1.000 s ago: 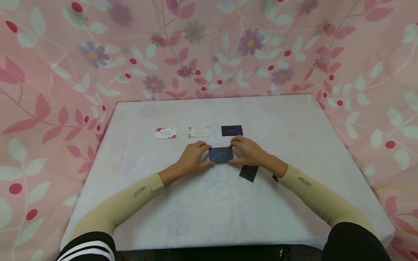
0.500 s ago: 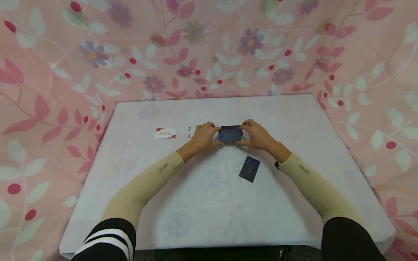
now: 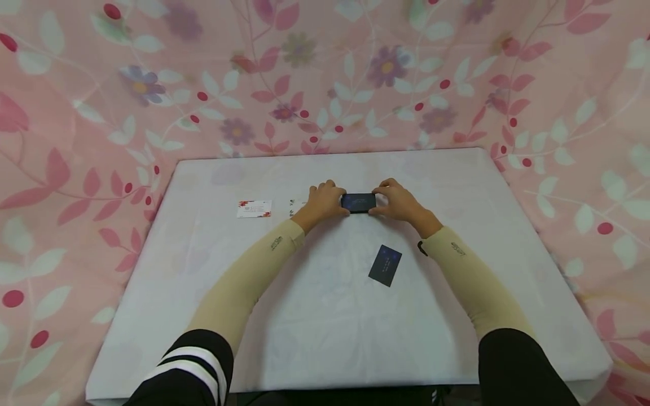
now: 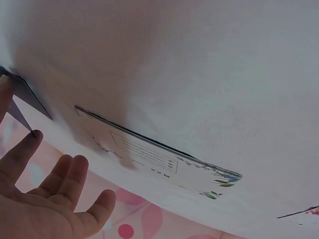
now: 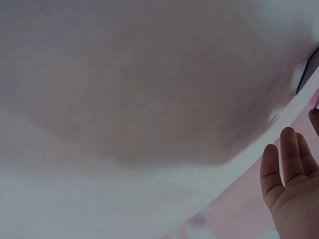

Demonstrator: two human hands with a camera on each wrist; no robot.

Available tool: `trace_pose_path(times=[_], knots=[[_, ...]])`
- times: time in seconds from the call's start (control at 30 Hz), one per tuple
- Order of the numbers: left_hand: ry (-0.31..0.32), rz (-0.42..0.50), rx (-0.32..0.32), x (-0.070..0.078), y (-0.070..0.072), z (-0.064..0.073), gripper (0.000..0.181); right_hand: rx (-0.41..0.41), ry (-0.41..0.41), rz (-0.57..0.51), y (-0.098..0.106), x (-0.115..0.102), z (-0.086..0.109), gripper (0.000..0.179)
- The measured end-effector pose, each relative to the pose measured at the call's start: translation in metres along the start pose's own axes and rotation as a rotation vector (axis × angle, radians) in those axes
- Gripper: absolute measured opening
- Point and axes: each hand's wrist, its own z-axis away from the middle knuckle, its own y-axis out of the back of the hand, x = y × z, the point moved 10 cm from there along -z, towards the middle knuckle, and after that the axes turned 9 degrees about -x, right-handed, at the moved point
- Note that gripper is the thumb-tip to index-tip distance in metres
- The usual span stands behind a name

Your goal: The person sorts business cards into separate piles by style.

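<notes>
Both hands pinch a dark blue business card by its short ends, level over the table in the head view. My left hand has the left end between thumb and index finger; my right hand has the other end. In the left wrist view, a dark card lies on the cloth right under the held one. The other fingers of the left hand are loosely spread, as are those of the right hand. A white leaf-patterned card is mostly hidden behind the left hand.
A white card with red flowers lies at the left of the row. Nearer the person, another dark blue card rests tilted on the white tablecloth. A pink floral curtain hangs behind the table's far edge.
Both hands have carried the dark blue card away from the person and slightly right, from in front of the row's dark card to over it. The tilted dark card stayed put.
</notes>
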Motion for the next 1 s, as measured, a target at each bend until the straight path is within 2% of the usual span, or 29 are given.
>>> trace_pose_path(times=[0.33,0.63,1.0], knots=[[-0.009,-0.024,-0.045,-0.001,-0.008,-0.009,0.064,-0.045,-0.03,-0.053,-0.013,0.006,-0.006,0.063],[-0.023,0.018,-0.063,0.0,-0.006,-0.011,0.059,-0.048,-0.029,-0.068,-0.01,0.006,-0.008,0.061],[0.008,0.016,-0.093,-0.003,-0.008,-0.015,0.062,-0.042,-0.028,-0.074,-0.01,0.009,-0.011,0.063]])
